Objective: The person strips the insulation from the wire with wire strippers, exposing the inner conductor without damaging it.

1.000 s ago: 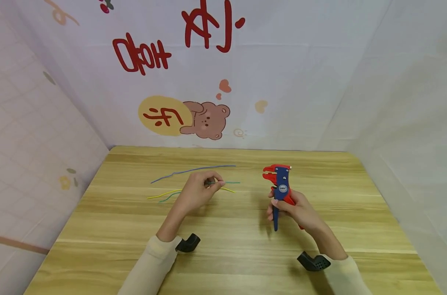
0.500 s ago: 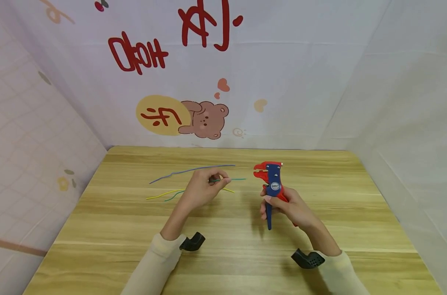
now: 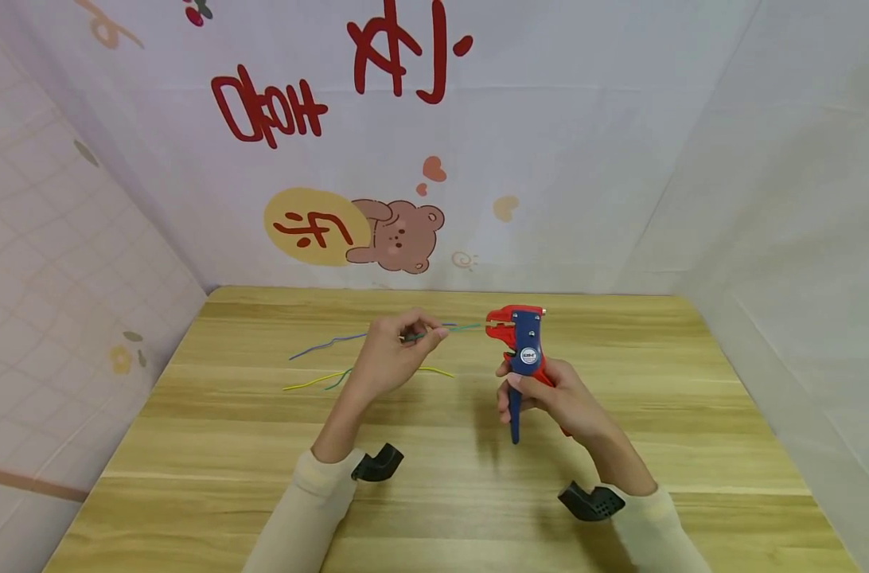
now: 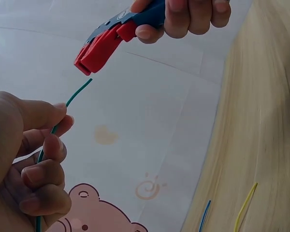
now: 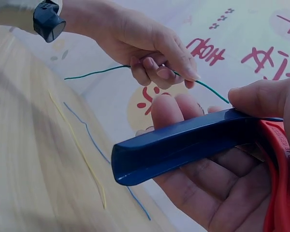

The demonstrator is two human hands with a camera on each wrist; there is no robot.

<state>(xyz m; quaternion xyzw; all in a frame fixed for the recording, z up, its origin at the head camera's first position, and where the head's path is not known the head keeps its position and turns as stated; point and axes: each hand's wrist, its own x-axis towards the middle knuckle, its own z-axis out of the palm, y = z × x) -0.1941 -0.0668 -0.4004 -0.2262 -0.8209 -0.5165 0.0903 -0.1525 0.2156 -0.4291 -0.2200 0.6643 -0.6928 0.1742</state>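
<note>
My left hand (image 3: 391, 354) pinches a green wire (image 4: 80, 91) between thumb and fingertips, and the wire's rear length runs back under the palm. Its free end points right, at the red jaws of a wire stripper; the left wrist view shows a small gap between tip and tool. My right hand (image 3: 566, 402) grips the blue and red wire stripper (image 3: 528, 330) by its handles, nose up and jaws parted toward the wire. In the right wrist view the blue handle (image 5: 174, 145) crosses the fingers.
On the wooden table (image 3: 434, 493) lie a blue wire (image 3: 327, 344) and a yellow wire (image 3: 302, 384), both partly behind the left hand and arm. A white printed backdrop (image 3: 585, 159) rises behind the table and along its sides.
My left hand has lifted the green wire off the table and raised it up and to the right. The right hand has brought the wire stripper left, closer to the wire's end.
</note>
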